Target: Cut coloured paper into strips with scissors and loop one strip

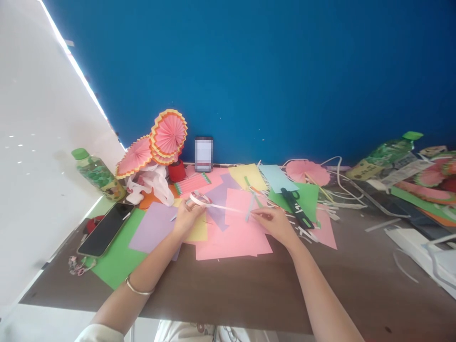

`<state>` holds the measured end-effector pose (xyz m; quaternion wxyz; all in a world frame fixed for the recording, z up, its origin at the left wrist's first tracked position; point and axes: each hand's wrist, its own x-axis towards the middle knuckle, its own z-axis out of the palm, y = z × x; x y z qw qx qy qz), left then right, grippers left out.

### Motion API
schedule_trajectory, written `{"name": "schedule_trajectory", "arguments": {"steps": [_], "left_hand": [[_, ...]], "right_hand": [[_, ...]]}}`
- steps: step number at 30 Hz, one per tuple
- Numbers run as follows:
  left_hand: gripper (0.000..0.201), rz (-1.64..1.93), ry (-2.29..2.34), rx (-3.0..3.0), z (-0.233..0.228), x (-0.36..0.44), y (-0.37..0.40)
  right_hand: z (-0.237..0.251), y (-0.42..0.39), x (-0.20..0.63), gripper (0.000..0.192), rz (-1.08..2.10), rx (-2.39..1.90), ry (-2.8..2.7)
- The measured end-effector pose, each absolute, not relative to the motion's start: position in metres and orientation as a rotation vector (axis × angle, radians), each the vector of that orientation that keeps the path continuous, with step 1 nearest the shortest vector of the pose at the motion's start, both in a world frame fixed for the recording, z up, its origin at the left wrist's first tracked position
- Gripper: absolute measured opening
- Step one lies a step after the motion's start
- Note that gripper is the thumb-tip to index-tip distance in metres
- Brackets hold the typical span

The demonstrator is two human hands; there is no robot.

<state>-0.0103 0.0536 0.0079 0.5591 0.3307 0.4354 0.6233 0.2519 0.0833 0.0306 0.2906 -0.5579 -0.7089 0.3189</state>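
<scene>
My left hand [188,216] is closed around a roll of white tape [200,198]. A strip of tape [228,208] stretches from the roll across to my right hand [269,221], whose fingertips pinch its end. Both hands hover over pink paper sheets [233,240] on the desk. A narrow grey-blue paper strip [251,207] stands just left of my right fingertips; whether they touch it I cannot tell. Under and beside my left hand are a yellow sheet [199,231] and a purple sheet [153,226].
A black cutter [296,209] lies on green paper [309,194] at right, among paper scraps. Leftward are a phone [106,229], a green-capped bottle [98,175] and pleated paper fans [169,135]. Another phone [204,154] leans against the blue wall. A second bottle [384,156] tilts at far right.
</scene>
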Motion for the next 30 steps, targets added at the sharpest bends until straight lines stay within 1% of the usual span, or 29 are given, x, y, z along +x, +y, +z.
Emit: {"name": "schedule_trajectory", "arguments": {"steps": [2, 3, 4, 5, 7, 9, 10, 12, 14, 16, 18, 22, 25, 27, 30], "left_hand": [[0.065, 1.476, 1.120, 0.825, 0.009, -0.008, 0.051], [0.071, 1.476, 1.168, 0.858, 0.009, -0.008, 0.050], [0.071, 1.459, 1.211, 0.910, 0.008, -0.007, 0.050], [0.066, 1.422, 1.254, 0.983, 0.007, -0.008, 0.050], [0.043, 1.316, 1.387, 1.189, 0.003, -0.008, 0.050], [0.025, 1.214, 1.603, 1.462, -0.001, -0.009, 0.050], [0.020, 1.184, 1.738, 1.610, -0.002, -0.009, 0.050], [0.017, 1.159, 1.970, 1.912, -0.001, -0.008, 0.047], [0.018, 1.129, 2.043, 2.218, 0.003, -0.004, 0.044], [0.021, 1.022, 1.931, 2.504, 0.009, 0.004, 0.039], [0.025, 0.825, 1.785, 2.672, 0.015, 0.016, 0.035], [0.031, 0.369, 1.871, 2.565, 0.024, 0.044, 0.029], [0.036, 0.212, 1.947, 2.439, 0.027, 0.065, 0.027], [0.036, 0.130, 1.966, 2.391, 0.028, 0.077, 0.026], [0.026, 0.005, 1.900, 2.403, 0.026, 0.095, 0.023]], "right_hand": [[0.029, 0.084, 0.253, 0.021, 0.815, -1.507, -1.905], [0.028, 0.085, 0.253, 0.022, 0.797, -1.519, -1.910], [0.028, 0.085, 0.254, 0.023, 0.774, -1.534, -1.912], [0.028, 0.086, 0.254, 0.024, 0.749, -1.544, -1.915], [0.027, 0.087, 0.256, 0.026, 0.691, -1.545, -1.920], [0.025, 0.088, 0.258, 0.021, 0.620, -1.521, -1.939], [0.024, 0.088, 0.259, 0.018, 0.580, -1.504, -1.951], [0.021, 0.089, 0.260, 0.016, 0.501, -1.481, -1.964], [0.019, 0.092, 0.261, 0.018, 0.432, -1.474, -1.961], [0.018, 0.097, 0.263, 0.021, 0.379, -1.473, -1.962], [0.020, 0.105, 0.266, 0.024, 0.335, -1.475, -1.984], [0.034, 0.130, 0.272, 0.030, 0.315, -1.556, -2.134], [0.046, 0.152, 0.273, 0.027, 0.347, -1.673, -2.245], [0.050, 0.165, 0.270, 0.023, 0.263, -1.743, -2.333], [0.051, 0.179, 0.262, 0.019, 0.029, -1.679, -2.558]]}}
